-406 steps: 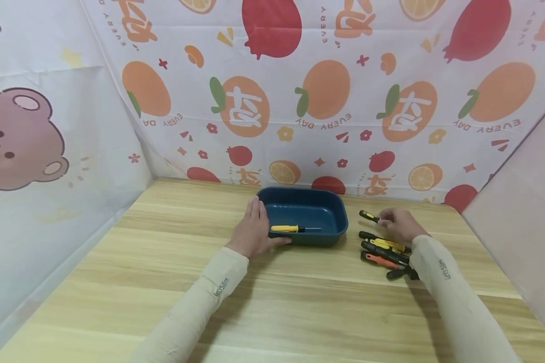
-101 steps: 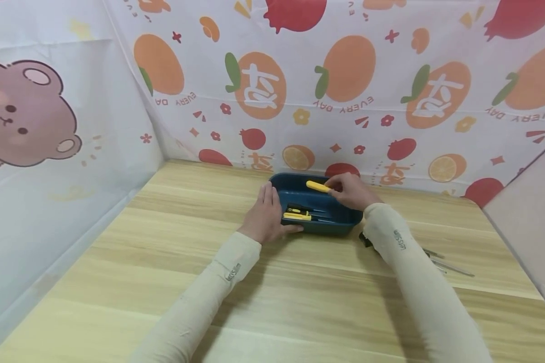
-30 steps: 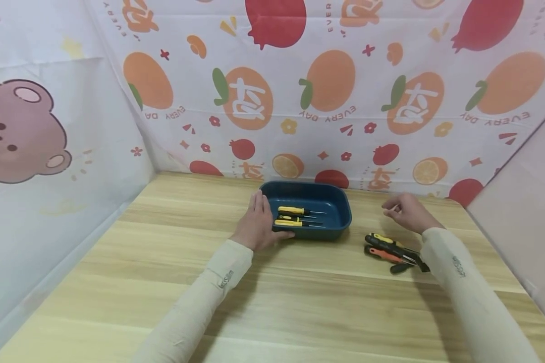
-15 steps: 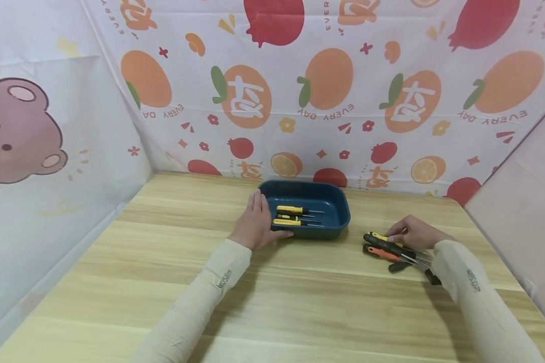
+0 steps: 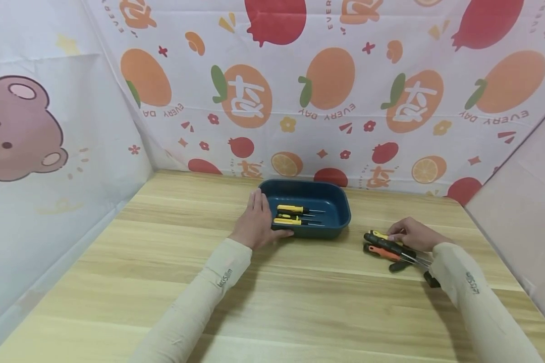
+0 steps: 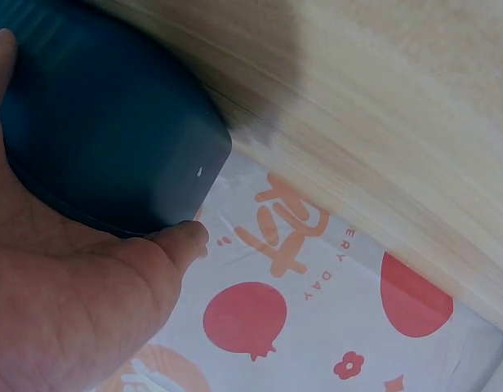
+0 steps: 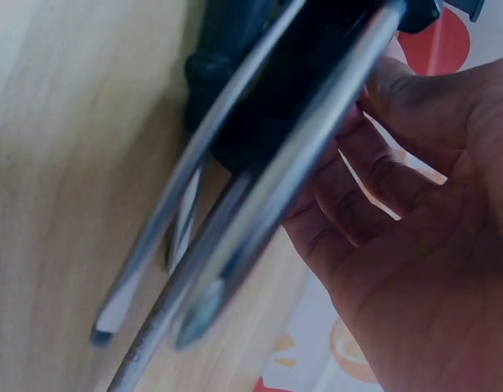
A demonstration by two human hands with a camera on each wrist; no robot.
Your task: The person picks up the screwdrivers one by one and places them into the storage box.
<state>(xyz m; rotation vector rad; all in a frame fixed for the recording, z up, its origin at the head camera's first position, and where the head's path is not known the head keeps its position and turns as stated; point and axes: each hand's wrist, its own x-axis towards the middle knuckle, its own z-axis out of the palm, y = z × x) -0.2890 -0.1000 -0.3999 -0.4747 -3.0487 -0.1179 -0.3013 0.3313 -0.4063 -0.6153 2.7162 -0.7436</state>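
My left hand [image 5: 256, 222] lies along the left end of a dark blue box [image 5: 320, 232], fingers straight against its wall, thumb along the front. The left wrist view shows the hand against the box's outer wall [image 6: 113, 122]. Inside lie a few small screwdrivers with yellow or black-and-yellow handles [image 5: 290, 208]. At the right, my right hand [image 5: 415, 235] pinches a yellow-handled screwdriver [image 5: 379, 235] at the back of a pile. Beside it are a black-handled screwdriver [image 5: 388, 245] and an orange-handled one [image 5: 382, 253]. Metal shafts [image 7: 268, 180] cross close before the right wrist camera.
Under the right sleeve lies a black-ended tool [image 5: 431, 279], and another black handle [image 5: 398, 266] sits at the pile's front. The box stands near the fruit-printed cloth [image 5: 327, 126] behind the wooden table [image 5: 272, 297]. A pale wall [image 5: 527, 201] bounds the right side.
Over the longer span, screwdrivers were added to the box, including a yellow-handled one carried by the right hand. Within the last second that hand came down onto the pile. The left hand stays put.
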